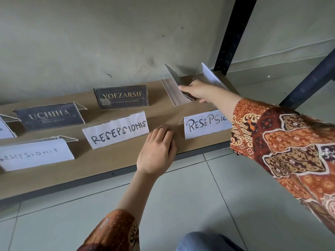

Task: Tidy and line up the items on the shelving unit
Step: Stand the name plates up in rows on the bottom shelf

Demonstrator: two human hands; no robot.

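My right hand (196, 90) is at the back right corner of the brown board shelf (116, 165), grip pinching the clear acrylic tent-shaped name stand (176, 82), thumb over its near edge, other fingers hidden behind or under it. The stand is tilted, open side facing up, one flap lying toward the shelf, a dark card partly visible at my fingertips. Cannot tell whether its base touches the shelf. A white paper-faced stand (211, 75) leans just behind my wrist, against the dark metal upright (230, 33).

Handling guess: thin acrylic, light, stiff, slick, probably scratches or cracks if dropped; the paper insert could slip out when tipped. Best hold looks like the folded ridge or a side edge, not the loose card.

My left hand (157, 151) lies flat on the shelf, fingers straight, holding nothing, between the white handwritten "RESEPSIONIS" stand (116, 130) and the white "RESEPSI..." stand (204, 124), touching neither as far as I can tell.

Back row: dark "YOEZARSIF" stand (121, 97) upright, just left of the held one; dark "UCHIHA" stand (49, 115) further left. Front left: faint-lettered white stand (34, 153) lying skewed. Held stand likely needs setting upright beside YOEZARSIF.
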